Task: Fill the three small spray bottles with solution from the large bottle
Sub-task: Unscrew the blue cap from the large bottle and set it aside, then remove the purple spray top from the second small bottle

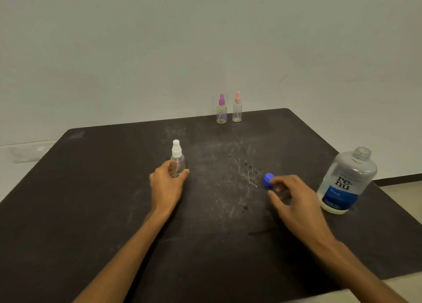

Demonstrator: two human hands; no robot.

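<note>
A small clear spray bottle with a white top (pixel 177 154) stands upright left of the table's middle, and my left hand (pixel 166 184) is wrapped around its lower body. My right hand (pixel 294 202) pinches a blue cap (pixel 268 179) with thumb and fingertips, low over the table. The large clear bottle (pixel 347 181) with a blue label stands uncapped at the right, a short way from my right hand. Two more small spray bottles stand side by side at the far edge: one with a purple top (pixel 221 109), one with a pink top (pixel 237 107).
The dark table (pixel 91 211) is scuffed with white marks in the middle. A pale wall rises behind the far edge. The right edge runs close to the large bottle, with floor beyond it.
</note>
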